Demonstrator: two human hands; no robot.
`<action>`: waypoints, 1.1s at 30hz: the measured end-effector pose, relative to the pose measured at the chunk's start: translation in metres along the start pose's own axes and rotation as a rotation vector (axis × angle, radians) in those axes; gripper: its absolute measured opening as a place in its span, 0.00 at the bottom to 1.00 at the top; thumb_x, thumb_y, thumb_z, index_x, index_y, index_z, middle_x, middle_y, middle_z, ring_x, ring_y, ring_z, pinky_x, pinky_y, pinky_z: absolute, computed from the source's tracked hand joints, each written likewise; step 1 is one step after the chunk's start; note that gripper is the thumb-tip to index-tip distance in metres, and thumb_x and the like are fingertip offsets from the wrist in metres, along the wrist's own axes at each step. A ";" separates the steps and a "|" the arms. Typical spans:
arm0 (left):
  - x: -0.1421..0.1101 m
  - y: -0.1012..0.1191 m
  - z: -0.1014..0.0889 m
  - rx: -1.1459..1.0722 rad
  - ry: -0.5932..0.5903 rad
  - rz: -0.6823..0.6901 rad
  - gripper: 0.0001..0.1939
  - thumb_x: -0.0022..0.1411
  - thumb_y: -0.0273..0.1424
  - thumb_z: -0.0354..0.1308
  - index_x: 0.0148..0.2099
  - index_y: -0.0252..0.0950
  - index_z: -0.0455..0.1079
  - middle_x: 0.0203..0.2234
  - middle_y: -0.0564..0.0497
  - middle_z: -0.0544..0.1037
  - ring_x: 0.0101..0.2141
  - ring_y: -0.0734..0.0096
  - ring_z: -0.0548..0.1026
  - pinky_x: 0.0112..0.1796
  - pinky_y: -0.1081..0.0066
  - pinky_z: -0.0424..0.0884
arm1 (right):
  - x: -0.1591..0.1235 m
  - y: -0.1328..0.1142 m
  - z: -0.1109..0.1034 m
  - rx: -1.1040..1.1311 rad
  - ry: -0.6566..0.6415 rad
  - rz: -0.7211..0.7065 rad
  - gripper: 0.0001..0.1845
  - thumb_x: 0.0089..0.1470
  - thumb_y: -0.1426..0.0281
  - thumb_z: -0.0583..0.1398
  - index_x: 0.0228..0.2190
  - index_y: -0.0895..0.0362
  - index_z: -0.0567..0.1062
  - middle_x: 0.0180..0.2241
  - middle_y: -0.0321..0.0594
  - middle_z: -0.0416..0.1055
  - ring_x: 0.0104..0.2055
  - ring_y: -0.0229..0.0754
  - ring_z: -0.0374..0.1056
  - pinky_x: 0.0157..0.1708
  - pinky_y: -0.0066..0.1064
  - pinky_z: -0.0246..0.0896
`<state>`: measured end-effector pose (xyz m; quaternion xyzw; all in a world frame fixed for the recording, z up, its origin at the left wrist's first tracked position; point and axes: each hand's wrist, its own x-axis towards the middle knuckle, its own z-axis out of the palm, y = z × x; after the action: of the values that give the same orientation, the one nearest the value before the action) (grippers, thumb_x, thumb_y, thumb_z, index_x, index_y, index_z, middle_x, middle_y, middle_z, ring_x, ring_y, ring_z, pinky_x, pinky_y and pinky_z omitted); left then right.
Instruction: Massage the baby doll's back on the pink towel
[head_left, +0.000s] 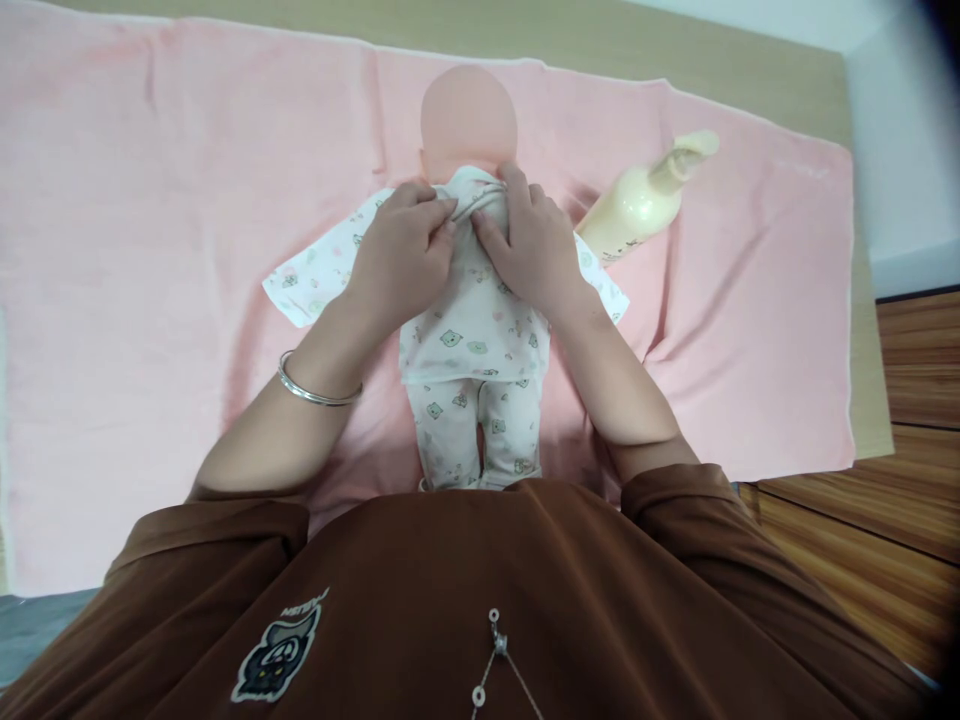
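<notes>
A baby doll (469, 115) lies face down or with its face hidden, its smooth head pointing away from me. It wears a white printed baby shirt (480, 335) and matching printed trousers (510, 430). My left hand (412, 245) pinches the shirt's collar on the left side. On the right side of the neck, my right hand (532, 240) also grips the collar, and the cloth between both hands is bunched in folds. The shirt's sleeves spread out flat to either side, partly under my forearms.
Under the doll a pink towel (150, 300) covers most of a wooden table (810, 85). A cream pump bottle (637, 210) lies tilted on the towel at the right, close to my right hand. Wooden panelling (915, 400) shows beyond the table's right edge.
</notes>
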<state>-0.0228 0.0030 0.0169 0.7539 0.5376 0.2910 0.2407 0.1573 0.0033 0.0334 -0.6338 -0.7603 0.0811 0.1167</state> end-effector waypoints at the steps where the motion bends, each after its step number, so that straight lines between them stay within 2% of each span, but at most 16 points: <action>1: 0.003 -0.004 0.001 0.003 0.003 -0.004 0.24 0.72 0.49 0.44 0.55 0.46 0.76 0.55 0.49 0.75 0.60 0.51 0.69 0.61 0.51 0.66 | 0.000 -0.001 -0.002 -0.007 -0.011 0.004 0.29 0.72 0.54 0.47 0.68 0.51 0.58 0.56 0.48 0.72 0.57 0.58 0.68 0.58 0.45 0.63; 4: 0.011 -0.017 0.010 0.046 -0.005 -0.069 0.32 0.72 0.53 0.41 0.64 0.41 0.69 0.59 0.49 0.73 0.61 0.54 0.66 0.62 0.50 0.62 | -0.003 -0.005 -0.004 -0.022 -0.033 -0.001 0.29 0.72 0.54 0.47 0.67 0.53 0.59 0.56 0.50 0.71 0.58 0.58 0.67 0.60 0.46 0.61; 7: 0.017 -0.028 0.021 0.114 0.035 -0.124 0.36 0.71 0.55 0.39 0.67 0.36 0.64 0.60 0.47 0.72 0.60 0.54 0.65 0.63 0.50 0.58 | -0.011 -0.016 -0.004 -0.074 -0.036 -0.012 0.29 0.73 0.57 0.48 0.67 0.59 0.62 0.60 0.53 0.68 0.63 0.59 0.63 0.64 0.47 0.57; 9: 0.018 -0.031 0.024 0.138 0.065 -0.123 0.33 0.72 0.52 0.40 0.67 0.36 0.64 0.59 0.46 0.73 0.60 0.53 0.66 0.63 0.49 0.59 | -0.016 -0.024 -0.004 -0.113 -0.034 -0.016 0.30 0.73 0.60 0.48 0.67 0.64 0.61 0.64 0.55 0.64 0.67 0.60 0.59 0.68 0.49 0.52; 12: 0.014 -0.024 0.020 0.138 0.046 -0.111 0.27 0.72 0.46 0.43 0.66 0.43 0.66 0.57 0.45 0.73 0.60 0.48 0.66 0.63 0.46 0.59 | -0.018 -0.027 -0.003 -0.095 -0.046 -0.025 0.29 0.73 0.61 0.49 0.67 0.64 0.60 0.67 0.55 0.60 0.70 0.60 0.54 0.70 0.50 0.48; 15: 0.004 -0.008 0.012 0.159 0.028 -0.056 0.26 0.70 0.41 0.46 0.65 0.38 0.67 0.57 0.39 0.72 0.61 0.42 0.65 0.63 0.46 0.60 | -0.007 -0.014 0.001 -0.016 -0.042 -0.032 0.28 0.73 0.59 0.49 0.65 0.62 0.61 0.64 0.54 0.64 0.67 0.58 0.59 0.67 0.47 0.54; 17: -0.004 0.004 0.010 0.155 0.037 -0.010 0.25 0.70 0.38 0.47 0.63 0.34 0.69 0.57 0.37 0.71 0.60 0.43 0.66 0.63 0.49 0.61 | 0.001 -0.002 0.004 0.036 -0.045 -0.004 0.28 0.73 0.56 0.48 0.63 0.62 0.63 0.60 0.55 0.68 0.63 0.58 0.64 0.63 0.46 0.58; 19: -0.008 0.011 0.010 0.111 0.068 0.003 0.23 0.71 0.38 0.46 0.61 0.37 0.71 0.56 0.40 0.71 0.60 0.46 0.66 0.64 0.52 0.61 | 0.006 0.005 0.005 0.061 -0.052 0.023 0.29 0.74 0.53 0.47 0.61 0.62 0.64 0.58 0.55 0.70 0.61 0.59 0.66 0.61 0.47 0.59; 22: -0.003 0.005 0.016 0.060 0.099 -0.018 0.23 0.72 0.39 0.45 0.61 0.40 0.71 0.56 0.43 0.72 0.59 0.52 0.66 0.64 0.55 0.60 | 0.000 -0.001 0.003 0.022 -0.051 0.020 0.28 0.74 0.54 0.49 0.61 0.62 0.65 0.61 0.54 0.68 0.63 0.60 0.63 0.64 0.50 0.56; 26: 0.016 -0.021 0.024 0.084 0.054 -0.117 0.27 0.73 0.44 0.39 0.62 0.38 0.69 0.55 0.46 0.74 0.58 0.56 0.66 0.63 0.53 0.58 | -0.019 -0.023 -0.007 -0.036 -0.071 -0.024 0.24 0.73 0.58 0.49 0.61 0.58 0.65 0.62 0.52 0.66 0.68 0.61 0.57 0.68 0.53 0.50; 28: 0.022 -0.029 0.026 0.100 0.034 -0.161 0.29 0.74 0.47 0.35 0.60 0.40 0.69 0.54 0.47 0.75 0.57 0.57 0.66 0.61 0.51 0.58 | -0.022 -0.026 -0.009 -0.034 -0.069 -0.038 0.24 0.73 0.59 0.48 0.59 0.60 0.67 0.60 0.54 0.67 0.66 0.60 0.59 0.68 0.52 0.52; 30: 0.020 -0.028 0.025 0.108 0.054 -0.159 0.31 0.73 0.49 0.35 0.62 0.40 0.69 0.54 0.46 0.75 0.57 0.56 0.66 0.61 0.51 0.59 | -0.018 -0.020 -0.006 -0.006 -0.050 -0.042 0.25 0.73 0.58 0.47 0.58 0.61 0.67 0.59 0.55 0.67 0.64 0.59 0.60 0.66 0.48 0.55; 33: 0.007 -0.013 0.020 0.109 0.087 -0.101 0.31 0.72 0.48 0.41 0.66 0.36 0.66 0.58 0.45 0.72 0.60 0.53 0.64 0.64 0.51 0.57 | -0.005 -0.005 0.002 0.054 -0.029 -0.024 0.30 0.74 0.52 0.45 0.60 0.62 0.67 0.60 0.54 0.68 0.63 0.58 0.61 0.65 0.46 0.55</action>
<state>-0.0156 0.0127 -0.0045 0.7244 0.6000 0.2812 0.1904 0.1527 -0.0027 0.0321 -0.6200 -0.7670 0.1095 0.1238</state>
